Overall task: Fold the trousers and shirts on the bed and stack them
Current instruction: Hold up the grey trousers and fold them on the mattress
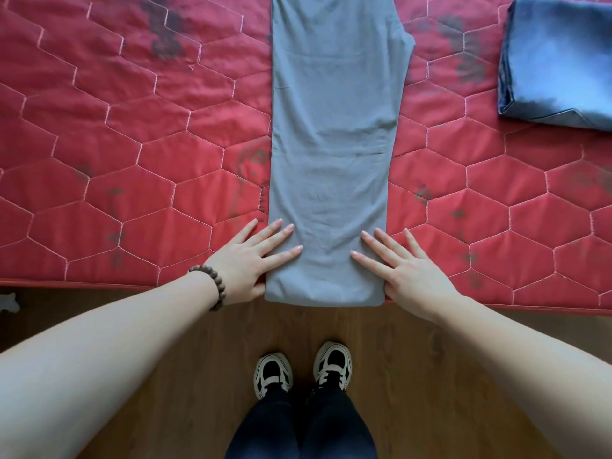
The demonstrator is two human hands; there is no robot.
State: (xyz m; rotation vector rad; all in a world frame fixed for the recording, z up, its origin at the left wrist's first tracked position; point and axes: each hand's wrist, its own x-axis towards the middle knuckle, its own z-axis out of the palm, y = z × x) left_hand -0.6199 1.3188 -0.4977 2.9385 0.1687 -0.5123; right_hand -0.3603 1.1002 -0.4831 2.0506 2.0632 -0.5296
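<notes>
At lower centre, left hand (246, 256) and right hand (405, 265) lie flat, fingers spread, holding nothing, pressing near end of grey garment (331, 154), probably smoothing before fold; folded jeans (556, 61) upper right.

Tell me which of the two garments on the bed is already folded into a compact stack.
The blue denim garment at the far right. The grey garment lies long and flat, both hands pressing its near end.
</notes>
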